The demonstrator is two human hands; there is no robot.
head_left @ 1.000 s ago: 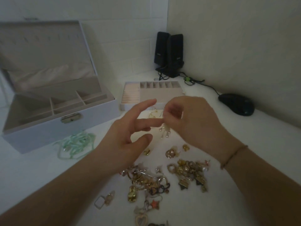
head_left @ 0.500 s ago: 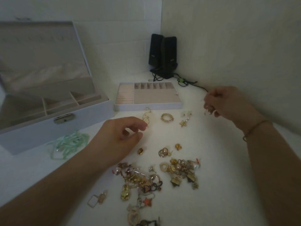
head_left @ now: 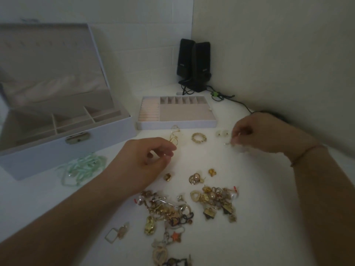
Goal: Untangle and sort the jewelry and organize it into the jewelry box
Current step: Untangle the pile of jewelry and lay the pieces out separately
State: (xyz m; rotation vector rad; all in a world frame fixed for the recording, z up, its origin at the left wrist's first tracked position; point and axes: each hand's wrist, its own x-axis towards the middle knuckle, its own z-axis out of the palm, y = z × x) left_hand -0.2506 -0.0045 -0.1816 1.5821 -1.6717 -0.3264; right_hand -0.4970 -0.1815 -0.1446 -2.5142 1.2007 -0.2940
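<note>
My left hand [head_left: 146, 160] rests low over the white table with its fingers loosely curled and nothing between them. Its index fingertip lies just below a gold hoop earring [head_left: 173, 139]. My right hand [head_left: 259, 133] pinches a small pale earring [head_left: 231, 142] close to the table, beside two pale pieces [head_left: 221, 133]. A gold wreath-shaped ring [head_left: 198, 137] lies between my hands. Two tangled heaps of gold jewelry [head_left: 167, 210] [head_left: 217, 200] sit nearer to me. The grey jewelry box [head_left: 67, 148] stands open at the left, and its removable tray [head_left: 176, 124] lies behind the sorted pieces.
A green bead necklace [head_left: 82, 167] lies in front of the box. Two black speakers [head_left: 194, 64] stand in the corner, with a cable [head_left: 230, 98] running right along the wall. Loose gold earrings [head_left: 195, 178] and a square pendant [head_left: 113, 235] are scattered around the heaps.
My hands, together at the centre a second ago, have moved apart. The right hand carried the small earring right, then down to the table. The left hand sank beside the gold hoop earring.
</note>
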